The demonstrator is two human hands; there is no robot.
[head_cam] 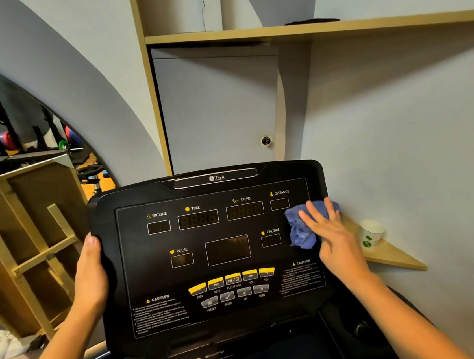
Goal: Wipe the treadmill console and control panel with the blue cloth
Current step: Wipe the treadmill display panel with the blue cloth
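Note:
The black treadmill console fills the middle of the view, with dark display windows and a row of yellow and grey buttons low on the panel. My right hand lies flat with fingers spread on the crumpled blue cloth, pressing it against the console's right edge beside the CALORIE and DISTANCE windows. My left hand grips the console's left edge, thumb on the front face.
A white paper cup stands on a small wooden corner shelf just right of the console. A grey wall and cupboard door are close behind. Wooden frames lean at the left, with gym weights beyond.

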